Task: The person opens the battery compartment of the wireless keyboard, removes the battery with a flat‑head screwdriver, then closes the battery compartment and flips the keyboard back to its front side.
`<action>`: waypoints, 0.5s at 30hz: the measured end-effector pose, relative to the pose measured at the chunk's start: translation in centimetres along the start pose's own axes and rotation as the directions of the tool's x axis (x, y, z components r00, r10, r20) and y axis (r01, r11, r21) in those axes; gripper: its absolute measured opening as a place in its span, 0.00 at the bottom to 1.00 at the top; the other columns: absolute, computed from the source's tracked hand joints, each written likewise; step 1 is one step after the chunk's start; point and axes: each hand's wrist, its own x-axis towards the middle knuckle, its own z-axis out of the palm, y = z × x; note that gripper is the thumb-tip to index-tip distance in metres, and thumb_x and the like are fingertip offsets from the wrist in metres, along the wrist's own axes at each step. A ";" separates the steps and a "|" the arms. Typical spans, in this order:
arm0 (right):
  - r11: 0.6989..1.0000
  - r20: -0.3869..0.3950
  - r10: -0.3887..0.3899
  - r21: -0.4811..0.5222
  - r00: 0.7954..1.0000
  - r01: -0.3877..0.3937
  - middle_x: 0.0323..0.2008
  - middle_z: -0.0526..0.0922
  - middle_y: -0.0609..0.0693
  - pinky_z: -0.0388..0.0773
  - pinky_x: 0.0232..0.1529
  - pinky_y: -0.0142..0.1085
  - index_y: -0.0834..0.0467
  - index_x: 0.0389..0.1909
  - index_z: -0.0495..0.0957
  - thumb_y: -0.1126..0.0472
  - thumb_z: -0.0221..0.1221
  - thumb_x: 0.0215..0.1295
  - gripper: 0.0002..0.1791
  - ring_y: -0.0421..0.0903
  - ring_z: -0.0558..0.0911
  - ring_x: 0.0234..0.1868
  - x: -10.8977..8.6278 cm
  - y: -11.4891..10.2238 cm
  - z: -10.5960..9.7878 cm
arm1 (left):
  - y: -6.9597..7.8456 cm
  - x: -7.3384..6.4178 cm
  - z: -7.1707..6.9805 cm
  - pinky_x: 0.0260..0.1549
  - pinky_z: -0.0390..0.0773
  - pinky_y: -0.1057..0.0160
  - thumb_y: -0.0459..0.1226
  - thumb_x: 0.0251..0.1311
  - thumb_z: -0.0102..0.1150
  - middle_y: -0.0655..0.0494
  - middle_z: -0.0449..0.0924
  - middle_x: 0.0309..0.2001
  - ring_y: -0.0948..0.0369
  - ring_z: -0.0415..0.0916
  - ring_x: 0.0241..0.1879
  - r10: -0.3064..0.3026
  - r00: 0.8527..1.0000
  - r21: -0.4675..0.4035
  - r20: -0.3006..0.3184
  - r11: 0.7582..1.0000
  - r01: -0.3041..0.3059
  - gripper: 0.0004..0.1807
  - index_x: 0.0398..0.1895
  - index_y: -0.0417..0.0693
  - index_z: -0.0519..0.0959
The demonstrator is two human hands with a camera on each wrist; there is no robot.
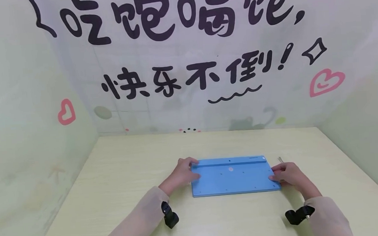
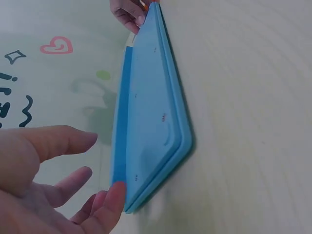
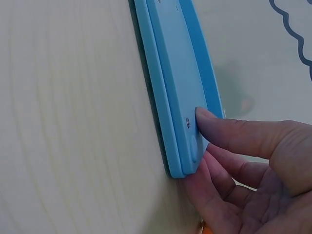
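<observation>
A light-blue keyboard (image 1: 213, 185) lies on the table with its underside up, showing small screws and a raised ridge along its far edge. At its left end is my left hand (image 1: 181, 173); in the left wrist view its fingers are spread, one fingertip touching the keyboard's corner. My right hand (image 1: 289, 173) pinches the right end, thumb on the underside and fingers beneath the edge. Beyond that hand a thin metal shaft (image 1: 280, 159) sticks out. A bit of something orange (image 3: 207, 229) shows below the right hand in its wrist view; the rest is hidden.
The pale wooden table (image 1: 130, 166) runs back to a wall (image 1: 175, 111) printed with large dark characters and hearts. Side walls stand to the left and right. A black wrist camera (image 1: 170, 216) is strapped on each sleeve.
</observation>
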 end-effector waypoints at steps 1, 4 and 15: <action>1.000 0.001 0.002 0.002 1.000 -0.002 0.38 0.77 0.60 0.78 0.34 0.39 0.76 0.50 0.69 0.61 0.69 0.48 0.32 0.44 0.77 0.31 0.0 0.1 -0.1 | 0.4 0.1 -0.1 0.44 0.72 0.54 0.32 0.51 0.64 0.44 0.61 0.50 0.51 0.66 0.48 0.005 1.000 0.001 0.008 1.000 -0.005 0.23 0.52 0.43 0.73; 1.000 0.000 0.004 0.013 1.000 -0.004 0.38 0.77 0.59 0.78 0.33 0.38 0.75 0.50 0.69 0.62 0.69 0.47 0.32 0.44 0.77 0.31 0.0 0.2 -0.2 | 1.7 0.7 -0.1 0.46 0.72 0.54 0.33 0.53 0.63 0.45 0.63 0.51 0.51 0.66 0.50 0.017 0.999 0.013 0.030 1.000 -0.018 0.22 0.52 0.44 0.73; 0.999 0.024 0.003 0.047 1.000 -0.004 0.35 0.77 0.57 0.78 0.33 0.38 0.76 0.49 0.69 0.64 0.68 0.48 0.30 0.44 0.76 0.31 0.1 0.5 -0.4 | 4.9 3.4 2.1 0.48 0.69 0.52 0.39 0.57 0.60 0.46 0.65 0.52 0.53 0.65 0.52 0.110 0.982 0.101 0.153 0.987 -0.126 0.19 0.53 0.47 0.74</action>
